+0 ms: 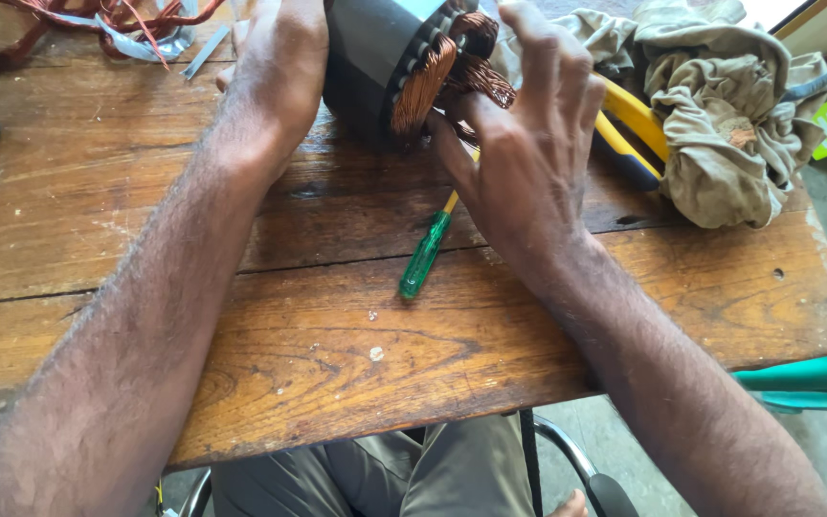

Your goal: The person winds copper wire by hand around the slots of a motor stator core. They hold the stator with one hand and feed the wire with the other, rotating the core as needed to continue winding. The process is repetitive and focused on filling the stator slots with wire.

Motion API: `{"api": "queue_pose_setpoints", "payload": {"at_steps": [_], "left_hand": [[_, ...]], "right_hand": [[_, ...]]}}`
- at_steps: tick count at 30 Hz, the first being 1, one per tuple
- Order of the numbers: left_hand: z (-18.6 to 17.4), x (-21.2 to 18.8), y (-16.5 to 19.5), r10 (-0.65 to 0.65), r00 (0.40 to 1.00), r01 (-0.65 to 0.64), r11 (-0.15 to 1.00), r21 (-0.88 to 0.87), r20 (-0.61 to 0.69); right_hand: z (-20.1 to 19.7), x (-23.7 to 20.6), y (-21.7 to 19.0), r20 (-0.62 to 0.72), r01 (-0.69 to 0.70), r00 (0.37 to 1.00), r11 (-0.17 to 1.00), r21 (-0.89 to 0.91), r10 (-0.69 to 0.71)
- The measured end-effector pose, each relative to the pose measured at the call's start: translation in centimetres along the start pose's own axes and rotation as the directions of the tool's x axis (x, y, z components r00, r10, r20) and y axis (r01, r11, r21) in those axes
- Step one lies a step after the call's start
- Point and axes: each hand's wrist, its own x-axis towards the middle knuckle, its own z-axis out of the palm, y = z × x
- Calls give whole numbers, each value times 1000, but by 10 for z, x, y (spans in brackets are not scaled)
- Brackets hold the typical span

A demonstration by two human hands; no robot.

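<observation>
— On the table (356, 325), far edge, what lies there?
— A dark stator (370, 57) with copper coils (437, 72) at its near end.
— And the hands?
— Left hand (275, 72) lies flat against the stator's left side, steadying it. Right hand (528, 144) is spread wide, fingers curled over the coils, thumb pressing at their lower edge.
— Anything close by?
— A green-handled screwdriver (425, 254) lies just under the right hand. A crumpled rag (729, 124) sits to the right, a yellow tool (629, 124) beside it.
</observation>
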Motion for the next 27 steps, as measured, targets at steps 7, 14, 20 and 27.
{"api": "queue_pose_setpoints", "payload": {"at_steps": [7,14,20,27], "left_hand": [[1,0,6,47,999,-47,999,-1,-14],[4,-3,13,95,995,-96,995,-7,-34],[8,1,15,100,994,-101,995,-8,-52],[8,10,5,100,992,-100,995,5,-79]], "right_hand": [[4,0,-6,40,-75,997,996,50,73],[-5,12,-17,57,-89,995,992,86,84],[-24,20,-8,-58,-20,998,974,228,34],[-25,2,87,-317,-297,907,955,-18,276]]}}
